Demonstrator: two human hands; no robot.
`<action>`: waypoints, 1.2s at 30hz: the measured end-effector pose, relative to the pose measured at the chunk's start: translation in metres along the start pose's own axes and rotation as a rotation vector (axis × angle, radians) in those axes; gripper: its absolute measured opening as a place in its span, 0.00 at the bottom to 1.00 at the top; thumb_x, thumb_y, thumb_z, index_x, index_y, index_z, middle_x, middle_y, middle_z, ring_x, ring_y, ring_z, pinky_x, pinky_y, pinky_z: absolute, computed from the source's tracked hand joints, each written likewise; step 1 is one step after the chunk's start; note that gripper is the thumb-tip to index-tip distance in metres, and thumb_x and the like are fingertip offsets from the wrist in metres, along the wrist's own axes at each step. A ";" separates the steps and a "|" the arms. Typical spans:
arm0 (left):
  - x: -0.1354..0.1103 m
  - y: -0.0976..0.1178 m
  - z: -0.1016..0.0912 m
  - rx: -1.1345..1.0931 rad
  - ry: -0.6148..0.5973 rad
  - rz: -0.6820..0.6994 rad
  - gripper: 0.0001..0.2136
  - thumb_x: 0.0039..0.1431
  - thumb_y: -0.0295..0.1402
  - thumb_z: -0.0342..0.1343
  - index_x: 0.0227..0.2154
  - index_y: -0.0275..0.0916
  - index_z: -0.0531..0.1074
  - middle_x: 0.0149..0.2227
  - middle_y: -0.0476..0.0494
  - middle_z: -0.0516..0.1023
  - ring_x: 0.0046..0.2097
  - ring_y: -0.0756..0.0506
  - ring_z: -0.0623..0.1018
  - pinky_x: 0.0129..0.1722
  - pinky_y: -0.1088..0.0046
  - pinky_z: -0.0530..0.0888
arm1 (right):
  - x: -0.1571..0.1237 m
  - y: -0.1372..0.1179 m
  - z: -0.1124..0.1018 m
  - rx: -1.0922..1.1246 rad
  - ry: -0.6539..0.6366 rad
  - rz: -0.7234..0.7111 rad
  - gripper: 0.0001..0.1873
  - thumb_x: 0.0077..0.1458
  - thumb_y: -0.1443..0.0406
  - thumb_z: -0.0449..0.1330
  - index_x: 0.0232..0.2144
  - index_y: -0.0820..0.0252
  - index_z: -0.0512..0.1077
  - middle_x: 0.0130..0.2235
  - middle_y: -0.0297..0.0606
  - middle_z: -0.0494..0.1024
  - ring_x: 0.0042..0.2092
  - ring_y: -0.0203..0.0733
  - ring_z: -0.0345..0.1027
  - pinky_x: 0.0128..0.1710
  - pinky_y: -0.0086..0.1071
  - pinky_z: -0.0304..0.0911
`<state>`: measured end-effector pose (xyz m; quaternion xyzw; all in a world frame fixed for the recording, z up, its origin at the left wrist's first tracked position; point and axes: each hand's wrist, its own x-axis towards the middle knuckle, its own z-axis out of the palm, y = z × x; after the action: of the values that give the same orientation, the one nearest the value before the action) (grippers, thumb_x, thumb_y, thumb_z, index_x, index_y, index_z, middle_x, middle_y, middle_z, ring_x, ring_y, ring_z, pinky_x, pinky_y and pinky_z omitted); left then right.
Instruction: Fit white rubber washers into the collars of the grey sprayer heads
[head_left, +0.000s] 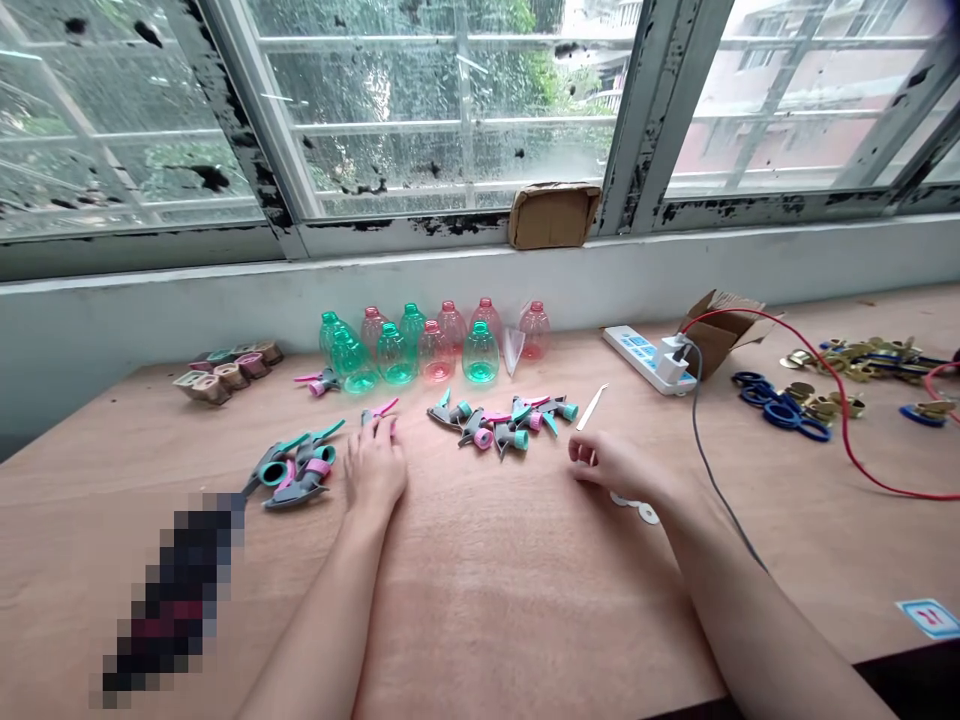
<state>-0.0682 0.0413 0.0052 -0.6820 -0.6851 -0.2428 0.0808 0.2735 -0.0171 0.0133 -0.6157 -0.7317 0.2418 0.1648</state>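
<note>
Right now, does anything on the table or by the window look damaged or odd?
Yes: the window frame looks worn; black patches break its grey surface, perhaps peeled paint. Around the bottles, nothing looks spilled.

grey, pink, teal spray heads (pixel 508 438)

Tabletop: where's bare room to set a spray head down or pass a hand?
Free: between left hand and right hand, nearer than the middle spray heads. Also between grey cable, red cable and blue-bordered card. Crowded: bottles along the wall; left spray heads beside the left hand.
</note>
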 end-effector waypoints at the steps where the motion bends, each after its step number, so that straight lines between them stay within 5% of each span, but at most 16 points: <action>1: -0.001 0.001 0.001 -0.013 -0.020 0.041 0.20 0.56 0.24 0.45 0.50 0.38 0.70 0.51 0.35 0.72 0.51 0.36 0.70 0.50 0.57 0.69 | 0.002 -0.006 0.006 0.059 0.009 -0.053 0.02 0.47 0.69 0.59 0.27 0.59 0.69 0.27 0.32 0.74 0.28 0.34 0.65 0.26 0.25 0.55; 7: -0.006 0.012 -0.001 0.049 -0.045 0.135 0.19 0.57 0.23 0.46 0.50 0.37 0.70 0.44 0.36 0.77 0.46 0.38 0.73 0.47 0.60 0.70 | 0.010 -0.033 0.042 0.343 0.026 -0.340 0.02 0.50 0.67 0.60 0.28 0.61 0.72 0.25 0.30 0.71 0.27 0.32 0.62 0.28 0.26 0.58; 11: -0.009 0.013 -0.009 -0.004 0.007 0.137 0.18 0.57 0.24 0.49 0.50 0.38 0.70 0.44 0.38 0.77 0.46 0.37 0.73 0.45 0.59 0.71 | 0.012 -0.039 0.054 0.548 0.117 -0.289 0.08 0.49 0.62 0.63 0.31 0.61 0.72 0.25 0.30 0.71 0.26 0.32 0.62 0.26 0.26 0.58; 16: -0.025 0.032 -0.017 -0.448 0.149 0.413 0.15 0.59 0.27 0.53 0.49 0.42 0.69 0.47 0.44 0.77 0.50 0.43 0.74 0.52 0.65 0.70 | 0.010 -0.047 0.054 0.937 0.157 -0.260 0.12 0.46 0.60 0.67 0.27 0.62 0.72 0.25 0.33 0.73 0.26 0.34 0.66 0.27 0.29 0.63; 21: -0.049 0.063 -0.007 -0.639 -0.018 0.567 0.16 0.60 0.27 0.53 0.51 0.45 0.69 0.49 0.46 0.76 0.51 0.46 0.75 0.51 0.69 0.72 | 0.008 -0.056 0.052 1.123 0.131 -0.281 0.13 0.44 0.60 0.70 0.28 0.61 0.72 0.24 0.32 0.74 0.24 0.34 0.67 0.25 0.30 0.67; 30: -0.057 0.072 -0.003 -0.607 -0.207 0.690 0.14 0.62 0.30 0.52 0.50 0.44 0.69 0.48 0.47 0.78 0.47 0.47 0.78 0.45 0.72 0.74 | 0.004 -0.055 0.063 1.010 0.124 -0.230 0.18 0.40 0.59 0.72 0.23 0.61 0.67 0.21 0.28 0.70 0.21 0.31 0.63 0.20 0.26 0.60; 36: -0.059 0.074 -0.004 -0.605 -0.269 0.680 0.14 0.60 0.29 0.53 0.50 0.44 0.69 0.47 0.46 0.78 0.47 0.46 0.78 0.43 0.72 0.75 | 0.001 -0.057 0.060 0.744 0.298 -0.309 0.13 0.48 0.57 0.68 0.23 0.61 0.73 0.23 0.35 0.76 0.24 0.36 0.66 0.22 0.28 0.61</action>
<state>0.0065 -0.0165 -0.0011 -0.8860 -0.3259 -0.3006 -0.1360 0.1945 -0.0320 -0.0047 -0.4256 -0.6465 0.3701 0.5137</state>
